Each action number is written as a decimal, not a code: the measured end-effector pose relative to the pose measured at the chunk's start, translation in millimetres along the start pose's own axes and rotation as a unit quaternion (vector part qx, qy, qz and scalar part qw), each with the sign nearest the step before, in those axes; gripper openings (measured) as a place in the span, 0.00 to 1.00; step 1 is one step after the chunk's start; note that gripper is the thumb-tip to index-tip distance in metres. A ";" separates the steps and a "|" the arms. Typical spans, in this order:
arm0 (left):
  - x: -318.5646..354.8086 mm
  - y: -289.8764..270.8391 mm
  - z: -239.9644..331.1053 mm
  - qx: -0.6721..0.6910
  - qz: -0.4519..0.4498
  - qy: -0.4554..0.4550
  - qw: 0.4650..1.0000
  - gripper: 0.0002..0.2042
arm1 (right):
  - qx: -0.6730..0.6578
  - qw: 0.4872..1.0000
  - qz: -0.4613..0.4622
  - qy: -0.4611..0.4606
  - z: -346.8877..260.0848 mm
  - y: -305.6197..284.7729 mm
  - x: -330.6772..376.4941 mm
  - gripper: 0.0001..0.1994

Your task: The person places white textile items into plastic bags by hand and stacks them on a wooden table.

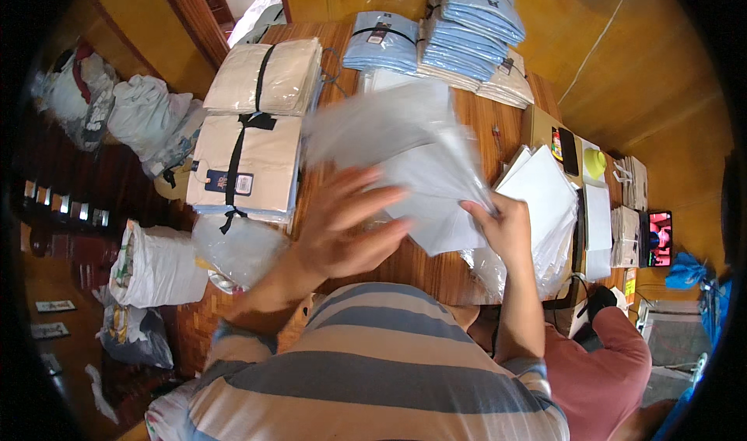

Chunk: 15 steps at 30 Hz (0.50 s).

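My right hand (504,225) grips one corner of a fanned sheaf of translucent plastic bags (436,165), with the thumb on top. White, sheet-like layers show through the plastic. The sheaf's far left part is smeared by motion. To its near left, my left hand (354,227) is raised with fingers spread and holds nothing; slight blur hides whether a fingertip touches the plastic. Right of my right hand lies a pile of white sheets in clear bags (543,188) on the wooden table (494,118).
Strapped stacks of bagged beige cloth (247,149) stand at left. Bagged blue cloth bundles (475,33) are piled at the back. A cardboard box (540,130), a phone (570,153) and a lit screen (660,239) line the right. Another person's pink sleeve (615,351) is close at the lower right.
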State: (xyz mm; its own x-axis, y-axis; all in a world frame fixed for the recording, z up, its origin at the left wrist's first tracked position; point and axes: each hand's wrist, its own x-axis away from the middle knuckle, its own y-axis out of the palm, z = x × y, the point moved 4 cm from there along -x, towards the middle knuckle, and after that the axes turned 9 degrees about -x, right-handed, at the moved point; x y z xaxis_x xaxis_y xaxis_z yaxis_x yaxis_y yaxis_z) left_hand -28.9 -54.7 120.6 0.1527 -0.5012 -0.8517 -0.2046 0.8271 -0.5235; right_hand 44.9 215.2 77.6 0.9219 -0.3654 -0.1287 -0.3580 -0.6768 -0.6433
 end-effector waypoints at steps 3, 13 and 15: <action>72.6 27.4 -1.2 0.062 0.128 -0.263 0.954 0.43 | -0.152 0.975 0.111 0.115 36.2 6.7 40.7 0.13; 160.3 78.1 -4.6 0.227 -0.059 -0.430 0.872 0.35 | -0.378 0.916 0.088 0.099 154.7 105.3 150.8 0.05; 180.9 81.1 -3.8 0.311 -0.077 -0.471 0.822 0.35 | -0.398 0.904 0.104 0.114 152.0 101.4 152.4 0.06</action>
State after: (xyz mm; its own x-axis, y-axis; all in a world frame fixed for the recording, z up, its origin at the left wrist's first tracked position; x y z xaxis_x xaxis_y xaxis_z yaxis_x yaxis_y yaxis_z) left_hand -21.5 -79.3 -76.0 0.8710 -0.4358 -0.2267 0.3770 0.8889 -0.2604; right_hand 171.6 188.1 -122.0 0.8000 -0.5990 0.0328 -0.5974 -0.7905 0.1347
